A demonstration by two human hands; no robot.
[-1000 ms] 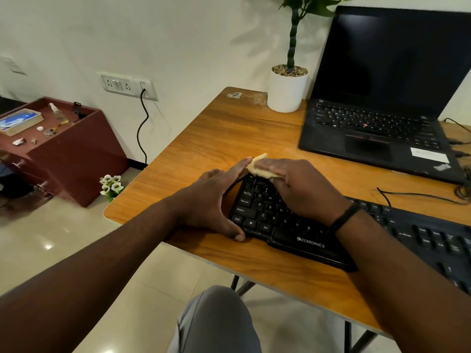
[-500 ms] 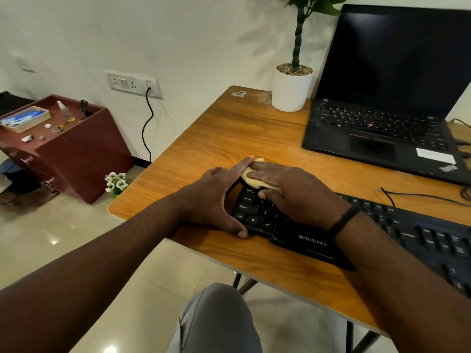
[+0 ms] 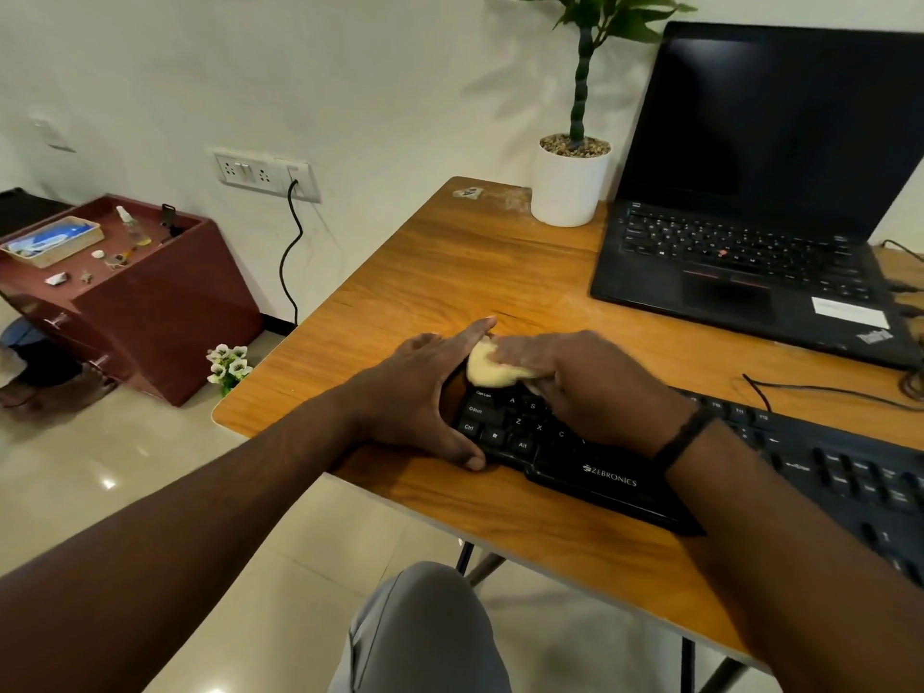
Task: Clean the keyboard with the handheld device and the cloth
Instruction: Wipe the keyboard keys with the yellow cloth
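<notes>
A black Zebronics keyboard (image 3: 610,475) lies on the wooden desk (image 3: 440,272) near its front edge. My left hand (image 3: 425,392) clasps the keyboard's left end, index finger along the far corner and thumb at the near corner. My right hand (image 3: 585,387) lies flat over the left keys and presses a pale yellow cloth (image 3: 487,365) onto the keyboard's top left corner. No handheld device shows in this view.
A black laptop (image 3: 740,262) stands open at the back right, with a white potted plant (image 3: 570,182) to its left. Cables (image 3: 825,390) trail behind the keyboard. A maroon cabinet (image 3: 150,302) with small items stands on the floor at the left.
My right hand slid the cloth leftward and slightly nearer over the top left keys. The left hand has kept its grip on the keyboard's end.
</notes>
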